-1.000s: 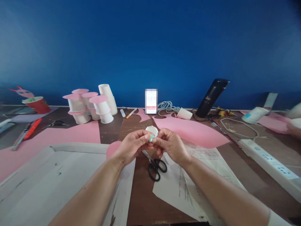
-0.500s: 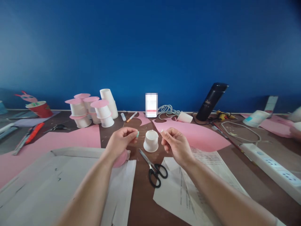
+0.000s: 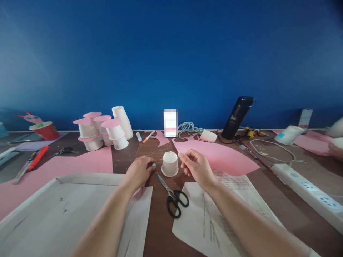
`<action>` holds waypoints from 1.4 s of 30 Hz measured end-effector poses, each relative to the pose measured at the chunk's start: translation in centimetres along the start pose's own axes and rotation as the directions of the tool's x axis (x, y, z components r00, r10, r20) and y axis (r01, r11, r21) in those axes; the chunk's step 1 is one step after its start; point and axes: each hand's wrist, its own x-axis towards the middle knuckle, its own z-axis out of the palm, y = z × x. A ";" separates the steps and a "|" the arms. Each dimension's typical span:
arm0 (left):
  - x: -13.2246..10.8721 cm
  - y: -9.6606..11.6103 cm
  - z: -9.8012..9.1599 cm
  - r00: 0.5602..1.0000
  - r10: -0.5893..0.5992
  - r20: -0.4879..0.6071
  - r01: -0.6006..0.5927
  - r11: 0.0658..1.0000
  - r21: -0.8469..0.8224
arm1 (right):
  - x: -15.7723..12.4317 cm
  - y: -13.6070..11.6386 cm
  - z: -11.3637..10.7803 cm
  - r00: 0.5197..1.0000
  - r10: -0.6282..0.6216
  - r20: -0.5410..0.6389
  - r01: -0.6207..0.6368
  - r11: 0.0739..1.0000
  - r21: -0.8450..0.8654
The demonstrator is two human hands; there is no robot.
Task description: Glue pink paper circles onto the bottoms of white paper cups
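A white paper cup (image 3: 169,166) stands upside down between my hands, with small pale bits on its upper edge. My right hand (image 3: 197,167) pinches a tiny white piece close to the cup's upper right edge; whether it touches is unclear. To the cup's left, my left hand (image 3: 138,172) is low over the table, a small green piece (image 3: 153,165) between its fingertips. Black-handled scissors (image 3: 173,196) lie in front of the cup. A pink paper piece (image 3: 138,192) is mostly hidden under my left hand.
Stacked cups with pink discs (image 3: 112,124) stand back left, beside a leaning cup stack (image 3: 122,121). Pink sheet (image 3: 227,155), printed paper (image 3: 198,210), a power strip (image 3: 308,187) and a black flask (image 3: 238,117) are on the right. A utility knife (image 3: 37,159) lies far left.
My left hand has lowered toward the table with the green piece. My right hand has brought its white piece nearer the cup's upper edge. The view has shifted slightly.
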 end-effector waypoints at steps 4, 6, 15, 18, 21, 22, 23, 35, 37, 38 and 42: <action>-0.1 -0.1 -0.1 1.000 0.016 0.013 -0.016 0.999 0.033 | 0.0 0.3 0.1 0.999 -0.019 -0.026 0.016 0.997 -0.081; -0.3 0.4 -0.4 0.999 0.030 -0.042 -0.030 1.000 0.006 | 0.0 0.4 0.1 0.998 -0.034 -0.045 0.030 0.994 -0.101; -0.7 2.9 1.3 0.992 0.084 -0.091 -0.098 0.982 -0.160 | 0.0 1.2 0.2 0.961 -0.248 -0.126 0.202 0.934 -0.293; -0.4 3.2 2.2 0.994 0.066 -0.091 -0.079 0.986 -0.147 | -0.1 1.5 0.2 0.922 -0.360 -0.142 0.279 0.872 -0.401; -0.2 3.7 2.5 0.990 0.092 -0.110 -0.106 0.987 -0.123 | -0.2 1.6 0.1 0.866 -0.485 -0.119 0.363 0.774 -0.518; -0.2 3.9 2.5 0.988 0.107 -0.115 -0.120 0.987 -0.110 | -0.2 1.6 0.0 0.843 -0.530 -0.093 0.398 0.729 -0.557; -0.2 4.0 2.5 0.985 0.121 -0.121 -0.132 0.987 -0.094 | -0.2 1.5 -0.1 0.817 -0.573 -0.059 0.432 0.678 -0.594; -0.7 4.7 2.5 0.987 0.045 -0.157 -0.037 0.998 0.049 | -0.1 0.6 -0.6 0.628 -0.706 0.328 0.544 0.097 -0.833; -0.8 4.8 2.4 0.988 0.034 -0.152 -0.025 0.998 0.055 | -0.1 0.6 -0.6 0.619 -0.698 0.360 0.553 0.062 -0.831; -0.8 4.9 2.4 0.988 0.030 -0.152 -0.022 0.998 0.056 | -0.1 0.6 -0.6 0.618 -0.694 0.370 0.556 0.053 -0.830; -0.9 5.0 2.3 0.987 0.033 -0.160 -0.025 0.998 0.054 | -0.1 0.4 -0.5 0.617 -0.684 0.390 0.566 0.041 -0.823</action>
